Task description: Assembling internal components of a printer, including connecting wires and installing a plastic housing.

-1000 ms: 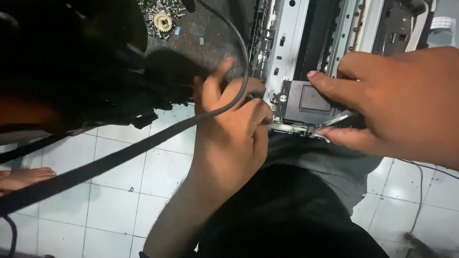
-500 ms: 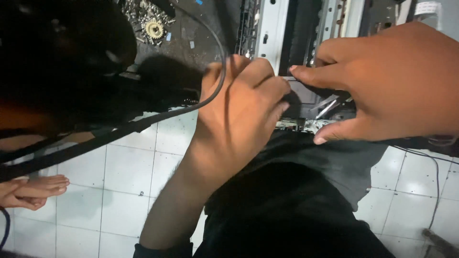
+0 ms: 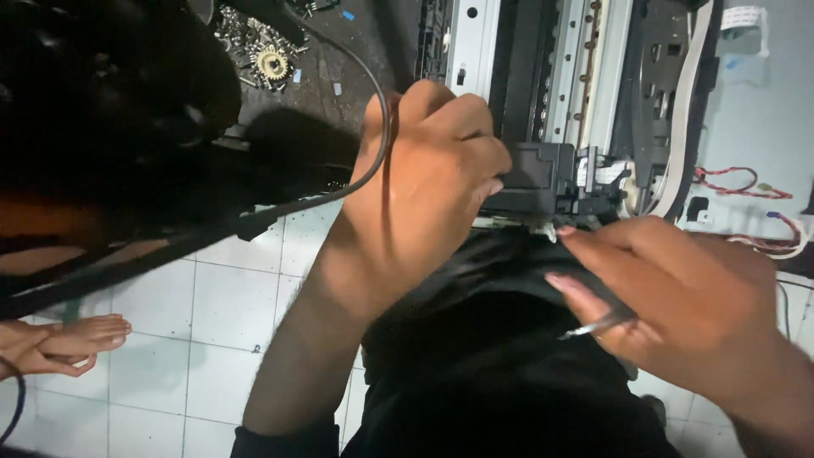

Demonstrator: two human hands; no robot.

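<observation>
My left hand [image 3: 424,187] is curled over the near edge of an opened printer, its fingertips pressed on a black carriage block [image 3: 543,170] that sits on the metal frame [image 3: 585,68]. My right hand [image 3: 678,297] is lower right, just off the carriage, pinching a thin silvery metal tool [image 3: 593,326] between thumb and fingers. The tool's tip is hidden behind the fingers. A black cable [image 3: 377,110] loops over the back of my left hand.
A white ribbon cable [image 3: 687,110] and red wires [image 3: 738,182] lie at the printer's right side. A small gear [image 3: 273,61] with loose parts rests on a dark mat at top. Another person's foot [image 3: 59,343] is on the white tiled floor [image 3: 229,297].
My right hand has drawn back from the carriage, down and to the right, with the tool. My left hand has closed tighter over the carriage block.
</observation>
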